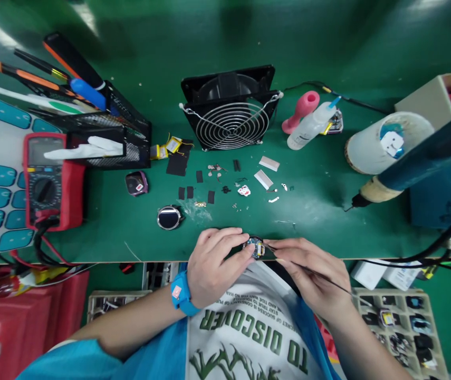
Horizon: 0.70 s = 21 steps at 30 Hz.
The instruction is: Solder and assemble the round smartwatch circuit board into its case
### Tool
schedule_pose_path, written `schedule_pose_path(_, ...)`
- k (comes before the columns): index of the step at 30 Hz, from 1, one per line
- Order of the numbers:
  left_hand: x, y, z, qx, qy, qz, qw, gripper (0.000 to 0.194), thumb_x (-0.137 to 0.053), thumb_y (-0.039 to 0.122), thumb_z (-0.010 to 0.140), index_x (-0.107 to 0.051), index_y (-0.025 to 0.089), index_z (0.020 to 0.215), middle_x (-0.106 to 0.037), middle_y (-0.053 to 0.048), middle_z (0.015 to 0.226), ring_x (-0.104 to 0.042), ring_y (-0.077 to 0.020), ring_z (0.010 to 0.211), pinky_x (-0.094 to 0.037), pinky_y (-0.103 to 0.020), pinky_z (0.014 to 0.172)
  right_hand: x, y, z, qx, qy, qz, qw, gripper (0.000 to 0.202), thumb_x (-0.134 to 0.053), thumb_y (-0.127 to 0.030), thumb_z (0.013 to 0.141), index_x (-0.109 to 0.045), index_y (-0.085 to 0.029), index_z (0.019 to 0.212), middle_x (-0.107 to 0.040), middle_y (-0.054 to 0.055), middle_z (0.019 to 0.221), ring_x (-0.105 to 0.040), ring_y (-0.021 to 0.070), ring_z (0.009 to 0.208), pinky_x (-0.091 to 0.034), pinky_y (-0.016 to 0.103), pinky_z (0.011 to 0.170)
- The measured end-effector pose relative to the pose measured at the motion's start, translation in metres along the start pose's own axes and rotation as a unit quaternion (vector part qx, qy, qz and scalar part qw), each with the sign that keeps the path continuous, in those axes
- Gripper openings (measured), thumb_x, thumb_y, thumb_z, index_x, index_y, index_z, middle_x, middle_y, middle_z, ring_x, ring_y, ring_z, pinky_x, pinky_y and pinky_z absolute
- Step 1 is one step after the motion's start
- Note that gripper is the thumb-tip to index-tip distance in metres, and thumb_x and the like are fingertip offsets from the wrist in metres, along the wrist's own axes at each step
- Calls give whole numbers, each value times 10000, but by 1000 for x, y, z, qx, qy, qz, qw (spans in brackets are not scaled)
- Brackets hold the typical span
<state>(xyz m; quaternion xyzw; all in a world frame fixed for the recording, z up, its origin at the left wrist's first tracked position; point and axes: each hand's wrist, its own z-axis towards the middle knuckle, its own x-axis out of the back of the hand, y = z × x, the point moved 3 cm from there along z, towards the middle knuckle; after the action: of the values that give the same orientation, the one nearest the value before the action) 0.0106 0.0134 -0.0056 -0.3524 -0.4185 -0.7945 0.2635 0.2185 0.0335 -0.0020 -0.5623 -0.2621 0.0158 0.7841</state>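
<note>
Head view: green bench [102, 232], black fan [229, 113] standing on it. Left hand [214, 269] and right hand [324, 293] at the front edge, fingers narrow on both. Right pinches a thin dark tool [330, 280]. Left holds the small circuit board [258, 248], between the hands, tool at its edge. Beyond, a tiny white strip [274, 200] lies loose.
</note>
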Motion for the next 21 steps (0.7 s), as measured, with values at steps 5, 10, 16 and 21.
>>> schedule_pose_path(5, 2, 0, 0, 19, 8, 3, 1000, 76, -724, 224, 973, -738, 194, 1042, -783, -50, 1021, -725, -228, 1078, -536, -372, 886, -5, -1, 6, 11, -14, 39, 999, 318, -638, 24, 923, -725, -194, 1137, -780, 82, 1173, -742, 204, 1159, -628, 356, 979)
schedule_pose_path(10, 1, 0, -2, 9, 9, -5, 1000, 53, -707, 207, 979, -738, 181, 1014, -781, -48, 1004, -727, -235, 1082, -538, -371, 877, -10, -1, 11, 26, -40, 36, 998, 349, -630, 30, 919, -725, -194, 1169, -778, 89, 1180, -733, 216, 1172, -632, 385, 972)
schedule_pose_path(16, 1, 1, -1, 9, 24, 3, 1000, 53, -692, 200, 990, -743, 191, 1000, -791, -33, 981, -740, -225, 1064, -534, -364, 863, -11, -4, 16, 45, -48, -6, 998, 314, -612, 29, 924, -731, -171, 1133, -783, 117, 1162, -744, 209, 1137, -639, 365, 949)
schedule_pose_path(21, 1, 1, -2, 6, 33, 7, 999, 53, -696, 212, 992, -742, 189, 1004, -798, -34, 1000, -742, -222, 1071, -522, -363, 872, -12, -5, 16, 56, -45, -20, 997, 281, -636, 12, 921, -731, -158, 1123, -788, 123, 1147, -750, 206, 1131, -642, 349, 959)
